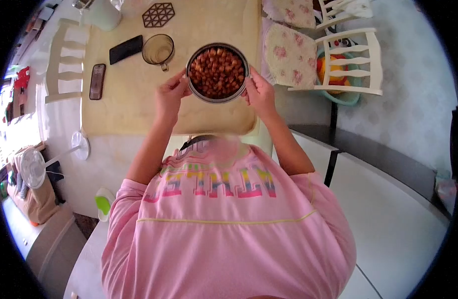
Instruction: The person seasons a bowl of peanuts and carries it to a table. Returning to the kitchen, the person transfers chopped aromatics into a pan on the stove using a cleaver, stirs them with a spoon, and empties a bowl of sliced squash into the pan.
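Observation:
A round metal bowl full of small reddish-brown chunks is held over the front part of the cream-covered table. My left hand grips its left rim, with thumb and fingers closed on the edge. On the opposite side, my right hand pinches the right rim. Just left of the bowl stands a brown-tinted glass mug, its handle pointing toward me. Whether the bowl's base touches the table cannot be seen.
A black phone, another phone, a hexagonal trivet and a pale jug are on the table. White chairs flank it, one with a floral cushion. A fan stands at left.

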A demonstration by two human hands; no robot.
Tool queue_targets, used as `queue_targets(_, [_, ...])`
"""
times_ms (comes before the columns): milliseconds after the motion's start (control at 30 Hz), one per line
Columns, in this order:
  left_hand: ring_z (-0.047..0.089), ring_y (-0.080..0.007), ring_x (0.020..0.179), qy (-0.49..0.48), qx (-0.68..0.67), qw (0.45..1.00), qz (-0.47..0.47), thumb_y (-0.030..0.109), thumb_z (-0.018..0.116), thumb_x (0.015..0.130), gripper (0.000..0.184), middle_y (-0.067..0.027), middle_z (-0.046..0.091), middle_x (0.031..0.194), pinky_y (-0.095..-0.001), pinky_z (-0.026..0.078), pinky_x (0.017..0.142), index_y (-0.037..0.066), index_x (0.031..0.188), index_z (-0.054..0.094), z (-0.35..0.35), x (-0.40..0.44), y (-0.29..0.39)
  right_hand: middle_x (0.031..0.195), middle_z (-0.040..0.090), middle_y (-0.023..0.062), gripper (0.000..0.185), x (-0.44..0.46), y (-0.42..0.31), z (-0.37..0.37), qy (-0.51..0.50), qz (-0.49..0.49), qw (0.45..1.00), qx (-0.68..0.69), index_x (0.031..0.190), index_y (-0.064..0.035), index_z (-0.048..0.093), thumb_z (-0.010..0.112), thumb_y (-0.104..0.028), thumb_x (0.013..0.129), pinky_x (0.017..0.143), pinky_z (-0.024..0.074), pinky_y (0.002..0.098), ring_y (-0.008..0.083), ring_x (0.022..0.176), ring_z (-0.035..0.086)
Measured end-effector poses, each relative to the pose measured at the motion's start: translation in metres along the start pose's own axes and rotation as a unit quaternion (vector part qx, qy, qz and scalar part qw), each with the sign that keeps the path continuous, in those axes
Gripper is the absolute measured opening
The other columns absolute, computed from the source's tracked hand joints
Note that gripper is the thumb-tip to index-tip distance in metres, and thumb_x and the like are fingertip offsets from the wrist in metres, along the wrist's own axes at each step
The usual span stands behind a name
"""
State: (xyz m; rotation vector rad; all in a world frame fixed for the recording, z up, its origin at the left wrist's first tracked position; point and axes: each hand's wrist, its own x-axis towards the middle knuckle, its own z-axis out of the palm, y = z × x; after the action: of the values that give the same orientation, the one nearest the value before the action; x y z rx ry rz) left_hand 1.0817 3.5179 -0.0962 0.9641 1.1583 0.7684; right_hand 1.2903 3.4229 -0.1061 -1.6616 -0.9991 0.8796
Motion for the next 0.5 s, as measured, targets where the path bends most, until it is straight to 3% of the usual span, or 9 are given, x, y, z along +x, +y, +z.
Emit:
queue_targets(167, [0.053, -0.0058, 0.065, 0.002, -0.014, 1.0, -0.024, 0.007, 0.057, 0.085, 0.033, 0.0023, 0.054, 0.077, -0.0214, 0.05, 0.064, -0.002, 0.117, 0.054, -0.008, 0.009, -0.023, 0.065, 0.054, 0.001, 0.042, 0.0, -0.003, 0.005, -0.029, 0.07, 0.997, 0.021, 0.13, -0.0023, 0.04, 0.048, -0.013, 0.091, 0.04, 0.0395, 0.0196, 0.0046, 0.049, 0.047])
queue_targets(267, [0.053, -0.0058, 0.065, 0.01, -0.006, 1.0, -0.026, 0.007, 0.056, 0.085, 0.032, 0.0021, 0.055, 0.077, -0.0213, 0.05, 0.064, -0.002, 0.116, 0.054, -0.007, 0.006, -0.018, 0.061, 0.054, 0.0024, 0.04, 0.001, 0.004, 0.006, -0.035, 0.058, 0.998, 0.011, 0.128, -0.001, 0.042, 0.046, -0.013, 0.09, 0.043, 0.0439, 0.0231, 0.0069, 0.05, 0.052])
queue_targets(400, [0.053, -0.0061, 0.065, 0.015, -0.015, 0.999, 0.04, 0.006, 0.056, 0.085, 0.032, 0.0019, 0.055, 0.077, -0.0211, 0.05, 0.064, -0.002, 0.116, 0.054, -0.004, -0.01, 0.004, 0.06, 0.053, 0.0017, 0.04, -0.006, -0.007, 0.004, 0.005, 0.013, 1.0, 0.001, 0.129, -0.002, 0.042, 0.046, -0.013, 0.09, 0.042, 0.0423, 0.0216, 0.006, 0.048, 0.049])
queue_targets(500, [0.055, -0.0084, 0.068, -0.019, -0.012, 1.0, 0.007, 0.011, 0.057, 0.086, 0.036, -0.0014, 0.058, 0.081, -0.0242, 0.05, 0.068, -0.001, 0.119, 0.052, -0.01, 0.001, -0.01, 0.061, 0.053, 0.0006, 0.04, -0.003, -0.005, 0.002, -0.011, 0.021, 1.0, 0.004, 0.13, -0.0049, 0.041, 0.045, -0.013, 0.091, 0.041, 0.0396, 0.0192, 0.0039, 0.047, 0.046])
